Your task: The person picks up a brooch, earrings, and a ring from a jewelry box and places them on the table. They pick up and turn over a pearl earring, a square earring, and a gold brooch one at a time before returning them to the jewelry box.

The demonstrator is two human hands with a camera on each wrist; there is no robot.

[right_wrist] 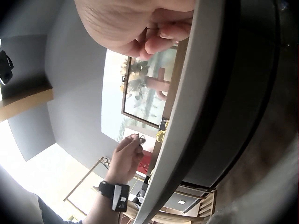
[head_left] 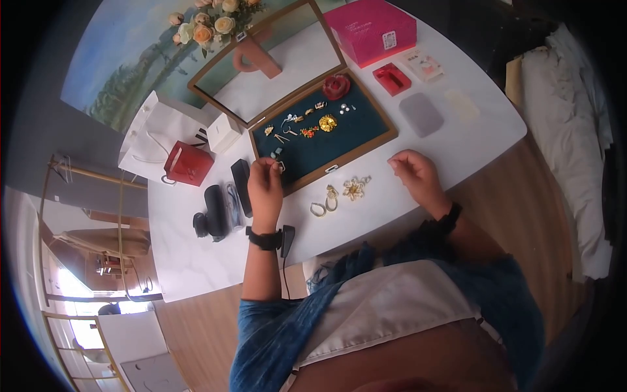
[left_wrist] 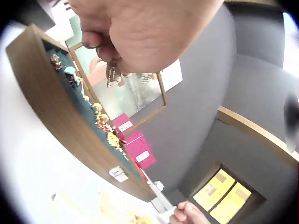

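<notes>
My left hand is over the near left corner of a wooden jewellery case whose glass lid stands raised. Thumb and fingertips pinch a small sparkling earring, partly hidden by the fingers. Inside, on the dark green lining, lie several pieces: a gold flower-like piece, a red-and-gold one and a red rose. My right hand hovers near the table's front edge with loosely curled fingers and nothing visible in them. Between the hands lie a pearly flower brooch and hoop earrings.
Left of the case are a black long box, a dark glasses case, a red gift bag and a white box. A magenta box, a small red box and a grey pouch sit to the right.
</notes>
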